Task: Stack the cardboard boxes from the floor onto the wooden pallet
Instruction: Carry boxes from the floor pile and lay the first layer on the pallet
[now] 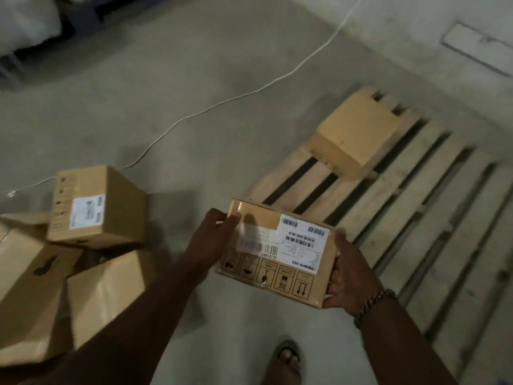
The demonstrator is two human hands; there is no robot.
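Note:
I hold a flat cardboard box (pixel 274 262) with white shipping labels and handling symbols in the air near the pallet's near left corner. My left hand (pixel 211 237) grips its left end and my right hand (pixel 347 276) grips its right end. The wooden pallet (pixel 410 218) lies on the floor to the right. One plain cardboard box (pixel 358 132) sits on the pallet's far left corner. On the floor at the left are three more boxes: a labelled box (pixel 97 207) resting on top, a large box (pixel 25 290) and another box (pixel 105 295) beneath it.
A white cable (pixel 249 93) runs across the concrete floor from the far wall to the left boxes. My sandalled foot (pixel 286 362) stands just below the held box. Dark shelving or bags (pixel 36 26) sit at the far left. A metal floor plate (pixel 477 48) lies beyond the pallet.

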